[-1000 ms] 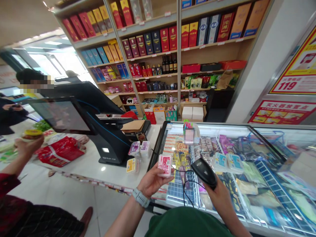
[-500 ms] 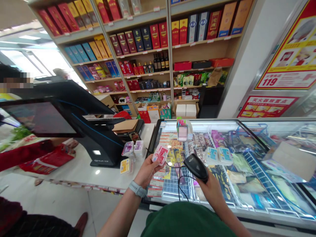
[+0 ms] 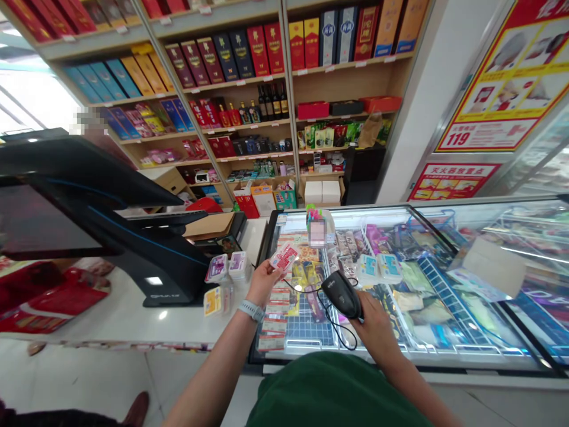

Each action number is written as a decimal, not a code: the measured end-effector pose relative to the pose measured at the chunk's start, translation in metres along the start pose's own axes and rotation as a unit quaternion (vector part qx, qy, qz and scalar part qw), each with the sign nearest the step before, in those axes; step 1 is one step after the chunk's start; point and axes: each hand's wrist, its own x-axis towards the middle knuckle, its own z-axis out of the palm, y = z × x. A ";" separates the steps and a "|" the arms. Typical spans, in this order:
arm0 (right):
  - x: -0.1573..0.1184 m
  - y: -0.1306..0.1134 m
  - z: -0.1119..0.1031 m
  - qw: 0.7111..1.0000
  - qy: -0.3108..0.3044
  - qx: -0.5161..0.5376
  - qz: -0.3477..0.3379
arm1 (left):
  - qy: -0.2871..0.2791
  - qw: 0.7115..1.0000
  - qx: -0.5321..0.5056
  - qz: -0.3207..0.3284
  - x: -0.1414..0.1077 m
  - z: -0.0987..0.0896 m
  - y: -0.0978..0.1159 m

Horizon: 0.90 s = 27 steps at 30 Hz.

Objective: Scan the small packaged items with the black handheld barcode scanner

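My left hand [image 3: 262, 282] holds a flat pink-and-white packet [image 3: 283, 257] by its edge, tilted towards the black handheld barcode scanner [image 3: 342, 295]. That scanner is gripped in my right hand [image 3: 374, 321], its head pointing at the packet with a gap between them. A thin black cable [image 3: 331, 314] loops down from the scanner over the freezer. A grey watch [image 3: 250, 310] circles my left wrist. Both hands are above the edge of a glass-topped chest freezer [image 3: 400, 207] full of packaged goods.
To the left, a white counter [image 3: 133, 323] carries a black POS terminal [image 3: 153, 284] and several small packaged tubs [image 3: 217, 268]. A red bag [image 3: 62, 299] lies further left. Wooden shelves of boxed liquor [image 3: 226, 59] stand behind the freezer.
The view has swung to the right, taking the nearby person in red out of sight. The pink packet has tilted flatter in my left hand, and the scanner stays close to it.
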 end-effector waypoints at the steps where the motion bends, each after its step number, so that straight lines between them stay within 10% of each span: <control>1: 0.001 -0.002 0.000 1.000 -0.008 -0.001 0.004 | 0.002 1.000 0.000 0.004 0.004 0.000 -0.002; 27: 0.009 -0.025 0.009 0.996 -0.086 0.010 0.003 | -0.001 0.998 0.049 0.030 0.020 -0.008 -0.030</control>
